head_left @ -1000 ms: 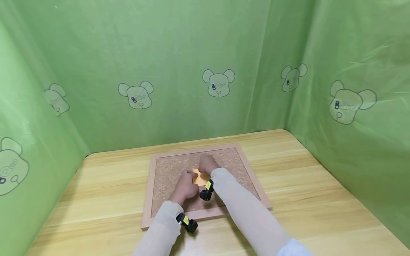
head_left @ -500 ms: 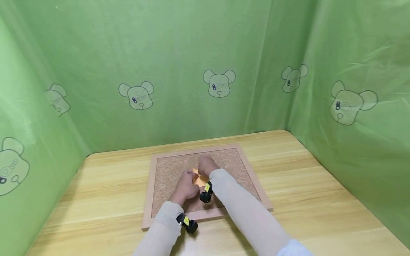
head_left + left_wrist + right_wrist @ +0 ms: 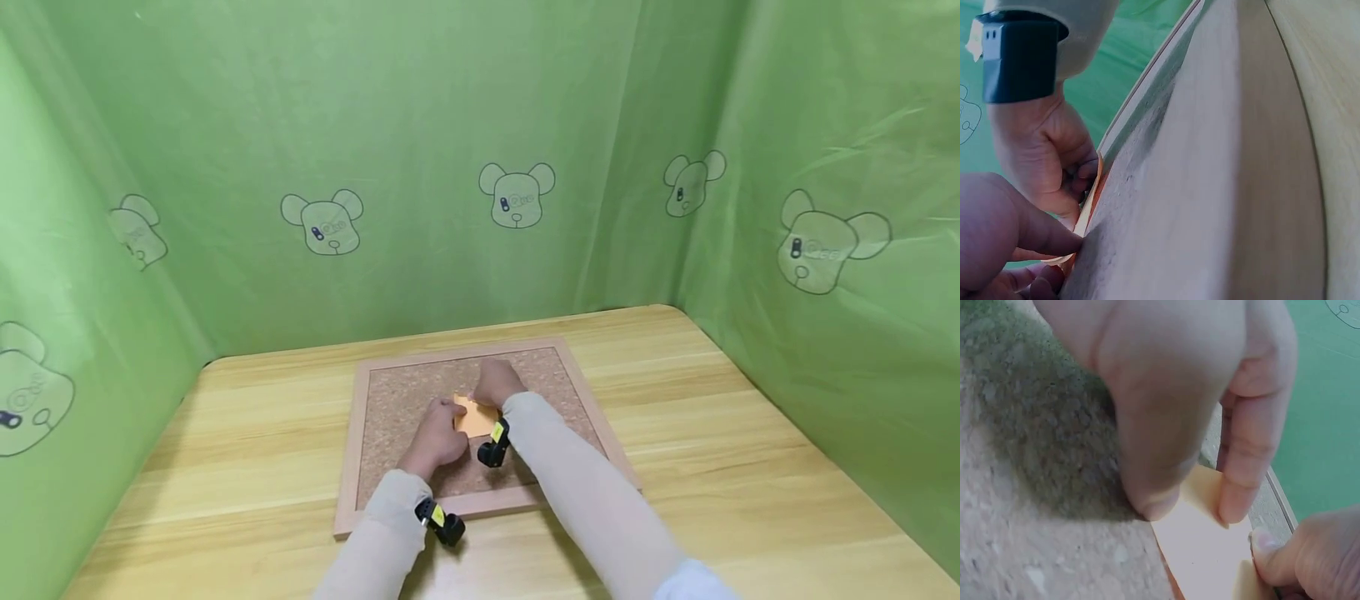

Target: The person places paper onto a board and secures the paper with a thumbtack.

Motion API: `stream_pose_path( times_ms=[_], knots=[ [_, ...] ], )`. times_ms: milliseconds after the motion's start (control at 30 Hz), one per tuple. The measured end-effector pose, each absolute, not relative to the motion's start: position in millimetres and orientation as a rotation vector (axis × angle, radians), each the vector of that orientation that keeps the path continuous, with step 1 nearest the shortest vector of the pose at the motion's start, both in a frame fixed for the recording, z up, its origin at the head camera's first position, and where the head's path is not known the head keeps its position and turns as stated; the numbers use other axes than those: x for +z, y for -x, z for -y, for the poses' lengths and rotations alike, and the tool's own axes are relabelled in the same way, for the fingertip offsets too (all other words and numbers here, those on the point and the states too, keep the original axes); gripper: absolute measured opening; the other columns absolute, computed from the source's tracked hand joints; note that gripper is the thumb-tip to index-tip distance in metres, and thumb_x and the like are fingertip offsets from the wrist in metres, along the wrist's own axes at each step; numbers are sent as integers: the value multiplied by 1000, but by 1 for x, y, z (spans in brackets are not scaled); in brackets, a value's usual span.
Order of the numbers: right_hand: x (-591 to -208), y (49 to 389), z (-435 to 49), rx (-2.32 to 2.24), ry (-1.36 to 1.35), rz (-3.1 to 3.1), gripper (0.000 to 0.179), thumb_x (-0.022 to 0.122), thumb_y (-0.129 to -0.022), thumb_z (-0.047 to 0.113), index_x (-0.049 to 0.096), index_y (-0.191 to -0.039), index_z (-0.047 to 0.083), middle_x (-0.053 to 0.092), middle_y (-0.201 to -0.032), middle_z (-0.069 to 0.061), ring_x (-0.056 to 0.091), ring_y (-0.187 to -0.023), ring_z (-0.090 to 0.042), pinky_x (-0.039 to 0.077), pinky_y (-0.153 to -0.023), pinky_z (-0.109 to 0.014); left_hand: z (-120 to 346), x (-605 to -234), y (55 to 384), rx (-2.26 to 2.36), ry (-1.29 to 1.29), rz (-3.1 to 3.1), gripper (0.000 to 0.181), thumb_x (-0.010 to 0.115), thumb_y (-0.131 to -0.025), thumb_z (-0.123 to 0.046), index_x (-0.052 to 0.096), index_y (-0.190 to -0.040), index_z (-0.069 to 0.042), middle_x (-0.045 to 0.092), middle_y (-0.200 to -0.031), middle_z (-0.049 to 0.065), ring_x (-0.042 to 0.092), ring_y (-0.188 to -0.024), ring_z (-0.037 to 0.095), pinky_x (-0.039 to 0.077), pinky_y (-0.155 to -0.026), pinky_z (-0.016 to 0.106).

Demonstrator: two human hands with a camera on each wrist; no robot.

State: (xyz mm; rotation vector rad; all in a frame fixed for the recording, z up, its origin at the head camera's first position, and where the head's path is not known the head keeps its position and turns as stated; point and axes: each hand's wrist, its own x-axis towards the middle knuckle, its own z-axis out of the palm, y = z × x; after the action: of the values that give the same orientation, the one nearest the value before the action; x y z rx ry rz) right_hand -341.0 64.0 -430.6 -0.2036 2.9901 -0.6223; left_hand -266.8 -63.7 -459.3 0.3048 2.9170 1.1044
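Observation:
An orange sticky note [image 3: 477, 419] lies on the cork board [image 3: 397, 400]. At the note's left end my left hand [image 3: 437, 435] grips it with thumb and fingers; the left wrist view shows the edge of the orange paper [image 3: 1087, 209] lifted slightly from the cork beside those fingers. My right hand [image 3: 498, 384] is at the note's far right side. Close up in the right wrist view, the thumb and one nearly straight finger of the right hand [image 3: 1179, 381] press on the note [image 3: 1204, 544], spread apart. Its other fingers are partly hidden.
A pale wooden frame [image 3: 347, 467] borders the cork. The board lies on a wood-grain table [image 3: 697, 433]. Green curtains [image 3: 420, 100] printed with bear heads enclose the back and both sides. Each wrist carries a black camera [image 3: 450, 529].
My right hand has shifted a little to the right along the note, and more of the orange paper shows. The left hand stays in place at the left end.

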Motion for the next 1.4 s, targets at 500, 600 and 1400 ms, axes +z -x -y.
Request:
stream_pose_path(
  times_ms=[500,600,1400],
  knots=[
    [-439,340,-77,-794,222,-2926,30,77,-83,18,53,-69,8,46,-63,-2,43,-58,-16,36,-52,-26,63,-459,265,1154,-281,-2902,41,60,-79,3,62,-120,7,50,-122,20,53,-113,34,44,-97,45],
    [-440,339,-79,-775,263,-2934,31,77,-83,18,52,-67,9,46,-61,-1,43,-57,-15,35,-51,-25,63,-459,265,1153,-268,-2896,42,59,-78,5,62,-120,8,49,-124,20,52,-114,34,44,-98,45],
    [-458,299,-112,-852,648,-3022,34,79,-79,13,49,-63,13,46,-59,4,45,-58,-14,38,-56,-28,81,-456,248,863,-572,-2958,11,66,-88,-10,73,-87,-2,59,-129,19,53,-121,40,40,-103,49]
  ],
)
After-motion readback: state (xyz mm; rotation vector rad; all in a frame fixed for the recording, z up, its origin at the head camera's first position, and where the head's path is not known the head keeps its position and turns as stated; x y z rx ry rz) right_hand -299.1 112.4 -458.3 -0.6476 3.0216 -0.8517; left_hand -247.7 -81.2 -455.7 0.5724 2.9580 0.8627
